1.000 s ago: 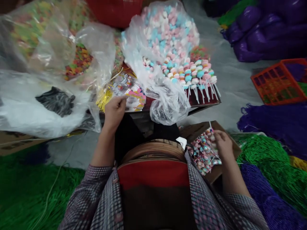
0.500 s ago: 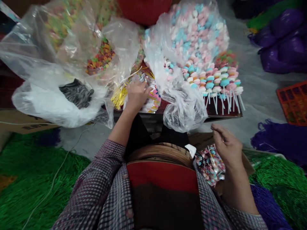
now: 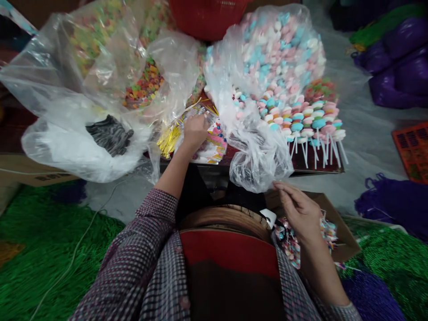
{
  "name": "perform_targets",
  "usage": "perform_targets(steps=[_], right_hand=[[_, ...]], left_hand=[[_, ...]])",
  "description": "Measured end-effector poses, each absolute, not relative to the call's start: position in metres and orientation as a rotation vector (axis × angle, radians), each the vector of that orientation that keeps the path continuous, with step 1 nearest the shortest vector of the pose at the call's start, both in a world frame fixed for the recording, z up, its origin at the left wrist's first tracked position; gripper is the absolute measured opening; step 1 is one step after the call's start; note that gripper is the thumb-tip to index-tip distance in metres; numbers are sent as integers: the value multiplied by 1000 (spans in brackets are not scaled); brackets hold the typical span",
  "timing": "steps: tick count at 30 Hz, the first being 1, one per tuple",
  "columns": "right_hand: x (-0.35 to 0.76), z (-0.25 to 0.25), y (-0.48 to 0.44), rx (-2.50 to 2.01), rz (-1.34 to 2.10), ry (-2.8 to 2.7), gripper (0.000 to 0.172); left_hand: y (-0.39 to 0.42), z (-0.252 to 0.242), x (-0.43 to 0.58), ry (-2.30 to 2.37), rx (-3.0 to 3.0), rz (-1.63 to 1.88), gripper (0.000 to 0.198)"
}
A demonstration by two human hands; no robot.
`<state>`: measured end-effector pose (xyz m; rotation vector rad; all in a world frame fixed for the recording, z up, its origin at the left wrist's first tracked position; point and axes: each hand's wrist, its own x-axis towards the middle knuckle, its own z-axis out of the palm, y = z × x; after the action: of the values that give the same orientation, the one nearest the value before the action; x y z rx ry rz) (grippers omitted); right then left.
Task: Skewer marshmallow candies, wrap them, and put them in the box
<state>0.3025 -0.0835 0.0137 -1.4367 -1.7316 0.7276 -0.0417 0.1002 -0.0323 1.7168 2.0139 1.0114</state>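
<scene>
My left hand (image 3: 194, 132) rests with curled fingers on a stack of printed packets (image 3: 211, 143) on the low dark table (image 3: 320, 165), beside a bunch of gold twist ties (image 3: 170, 137). My right hand (image 3: 300, 209) hovers over a cardboard box (image 3: 337, 232) of wrapped candies (image 3: 290, 243), fingers pinched close to the hanging end of a clear plastic bag (image 3: 257, 160); what it pinches is too small to name. Rows of pink, blue and white candy skewers (image 3: 309, 122) lie on the table to the right of that bag.
Big clear bags of pastel sweets (image 3: 277, 49) and orange-green sweets (image 3: 140, 84) crowd the table, and one bag holds something dark grey (image 3: 109, 133). Green strands (image 3: 43, 249) cover the floor left and right; purple strands (image 3: 394, 200) and an orange crate (image 3: 413, 149) lie to the right.
My right hand lifted out of the candy box and came up toward the plastic bag's end. My left hand slid forward onto the printed packets. The view shifted left.
</scene>
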Motion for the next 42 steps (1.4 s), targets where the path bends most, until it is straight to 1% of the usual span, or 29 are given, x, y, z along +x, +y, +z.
perform_targets(steps=[2,4,6,8,10,11,16,17,19,21,23,25,28,31,35,37,38,41,42], right_hand=[[286,23,-79,-1402,897,-1655,19],[265,34,-69,-1342,1146,-1526,18],[240,43,-54,-1262,1376,-1376,24],[213,49,-35,-1177,1457,-1288,33],[187,50,-16,-1135,1447,-1266,39],[176,48,-7,-1120,1436,-1266,40],[160,38,9,-1142,1353,-1156,34],[163,39,8,-1141,1363,-1162,33],[174,42,6,-1122,1378,-1210,32],[185,48,5,-1105,1376,-1292,31],[193,52,6,-1108,1388,-1353,31],[197,52,8,-1119,1417,-1346,32],[198,46,10,-1130,1418,-1228,37],[195,37,7,-1167,1352,-1155,43],[188,29,0,-1206,1283,-1164,60],[187,26,-2,-1224,1292,-1159,64],[187,25,-2,-1218,1312,-1161,63],[188,24,0,-1142,1387,-1157,49],[188,24,0,-1125,1402,-1137,47]], left_hand=[[87,-16,-42,2030,1739,1017,17],[69,2,-38,2011,1779,1099,17],[46,18,-30,1961,1806,1168,17],[24,29,-16,1884,1861,1242,15],[4,35,0,1844,1910,1294,17],[-4,36,7,1829,1938,1289,18],[-20,40,11,1732,1981,1266,21],[-18,41,6,1720,1945,1289,24],[-13,44,-6,1675,1830,1315,37],[-7,44,-14,1539,1679,1255,47],[-4,40,-15,1327,1513,1147,52],[-4,35,-11,1159,1348,1096,53],[-8,27,-1,1119,1186,1175,46],[-11,21,5,1148,1200,1276,41],[-13,17,10,1206,1266,1310,47],[-13,15,12,1231,1228,1294,50],[-13,15,12,1237,1207,1286,51],[-14,14,13,1224,1193,1266,50],[-15,15,13,1218,1184,1260,50]])
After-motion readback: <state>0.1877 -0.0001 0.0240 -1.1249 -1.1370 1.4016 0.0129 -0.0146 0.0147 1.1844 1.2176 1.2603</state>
